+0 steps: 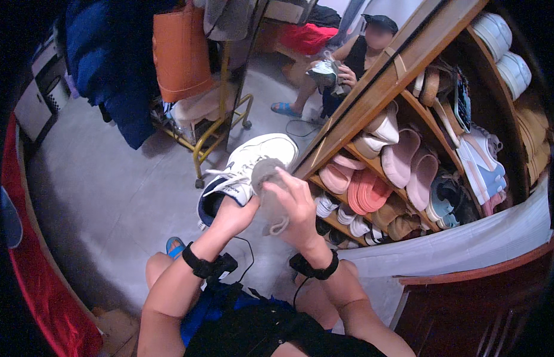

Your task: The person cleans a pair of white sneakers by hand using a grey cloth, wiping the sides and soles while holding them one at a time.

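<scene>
A white lace-up sneaker (261, 154) with a dark blue lining is held up before me, its toe pointing away. My left hand (239, 213) is pushed into the shoe's opening and bears it from inside; the fingers are hidden there. White laces (225, 176) hang loose over the tongue and side. In my right hand (297, 205) is a grey cloth (264, 172), blurred, close against the sneaker's right side. A loop of the cloth's edge dangles below the fingers.
A wooden shoe rack (362, 102) with many shoes stands at the right. A mirror (270, 67) ahead reflects a person with a shoe. A yellow wheeled metal rack (210, 143) and an orange bag (181, 58) are beyond. Black cables (250, 254) hang near my wrists.
</scene>
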Available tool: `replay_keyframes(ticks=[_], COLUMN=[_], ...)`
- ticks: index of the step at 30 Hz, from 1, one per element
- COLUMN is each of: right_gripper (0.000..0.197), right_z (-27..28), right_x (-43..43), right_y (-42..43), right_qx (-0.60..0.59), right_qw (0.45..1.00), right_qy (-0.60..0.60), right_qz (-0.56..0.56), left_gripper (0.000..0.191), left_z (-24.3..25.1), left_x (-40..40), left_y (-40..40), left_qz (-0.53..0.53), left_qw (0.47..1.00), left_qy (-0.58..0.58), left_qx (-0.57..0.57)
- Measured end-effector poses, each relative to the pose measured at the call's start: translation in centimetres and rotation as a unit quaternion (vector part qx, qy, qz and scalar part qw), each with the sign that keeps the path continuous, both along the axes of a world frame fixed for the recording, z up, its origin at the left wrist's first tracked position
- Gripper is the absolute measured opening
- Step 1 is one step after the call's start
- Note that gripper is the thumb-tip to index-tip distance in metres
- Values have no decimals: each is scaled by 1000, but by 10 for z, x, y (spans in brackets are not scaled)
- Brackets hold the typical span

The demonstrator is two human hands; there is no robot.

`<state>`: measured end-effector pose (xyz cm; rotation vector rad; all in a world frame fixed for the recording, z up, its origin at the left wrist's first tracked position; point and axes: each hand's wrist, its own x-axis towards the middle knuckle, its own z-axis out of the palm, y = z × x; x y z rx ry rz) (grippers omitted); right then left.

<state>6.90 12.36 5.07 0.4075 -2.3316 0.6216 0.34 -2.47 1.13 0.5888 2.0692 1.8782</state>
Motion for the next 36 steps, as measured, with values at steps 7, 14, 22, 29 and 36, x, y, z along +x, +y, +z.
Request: replay_keyframes(ticks=[7,14,22,29,36], right_gripper=[50,59,57,56,50], right_z=[-5,-6,-21,-2,11], right_x=[-8,-17,-21,-11,-4], right_y=[26,53,39,16,10], right_qx=[91,36,-119,-78,12], right_qw=[994,986,986,994,993], right_qy=[27,25,-47,-75,-32], right_qz=[-61,-160,-109,34,109], left_gripper=[41,35,31,27,28], left_z=[1,-6,-19,-26,-29], left_x=[5,15,12,3,4], left_y=[-4,-1,-4,-5,-3], left_qz=[-5,-11,8,-21,-38], left_qw=[969,972,928,919,947], left_qy=[117,184,314,329,299], left_qx=[-216,-143,-198,-218,-112])
